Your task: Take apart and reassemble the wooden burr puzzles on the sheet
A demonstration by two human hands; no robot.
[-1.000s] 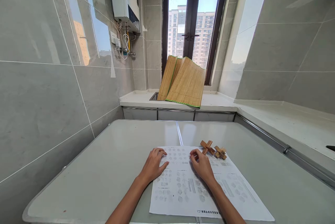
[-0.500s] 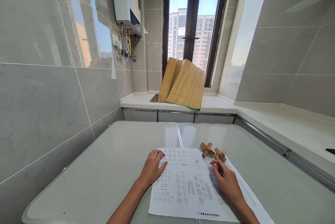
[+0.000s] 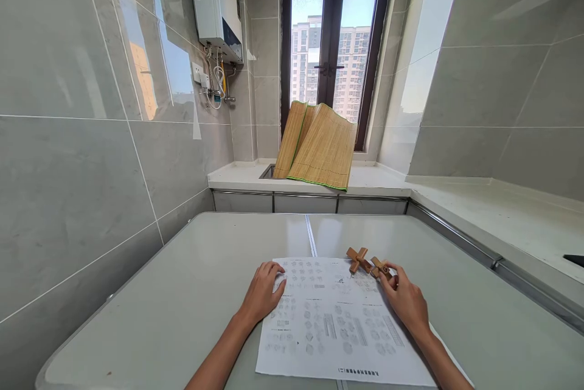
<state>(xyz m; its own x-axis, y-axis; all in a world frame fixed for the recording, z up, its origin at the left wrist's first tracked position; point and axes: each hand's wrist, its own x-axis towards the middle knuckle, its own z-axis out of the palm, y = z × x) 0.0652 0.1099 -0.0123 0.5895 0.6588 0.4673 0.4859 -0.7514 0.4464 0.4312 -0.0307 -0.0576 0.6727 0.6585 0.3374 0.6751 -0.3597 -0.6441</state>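
Note:
A printed sheet of paper (image 3: 337, 329) with rows of small diagrams lies on the grey table (image 3: 191, 292). My left hand (image 3: 262, 292) rests flat on the sheet's left edge, fingers spread. Two small wooden cross-shaped puzzles sit at the sheet's far edge: one (image 3: 358, 258) on the left, the other (image 3: 379, 267) on the right. My right hand (image 3: 406, 300) lies at the sheet's right side, its fingertips touching the right-hand puzzle, fingers loosely curled and not closed round it.
A folded bamboo mat (image 3: 319, 146) leans against the window (image 3: 335, 49) on the white counter (image 3: 365, 178) behind the table. A water heater (image 3: 214, 0) hangs on the left tiled wall. The counter runs on along the right side.
My right hand slid from the middle of the sheet to its right side and reached the right-hand wooden puzzle. My left hand stayed put.

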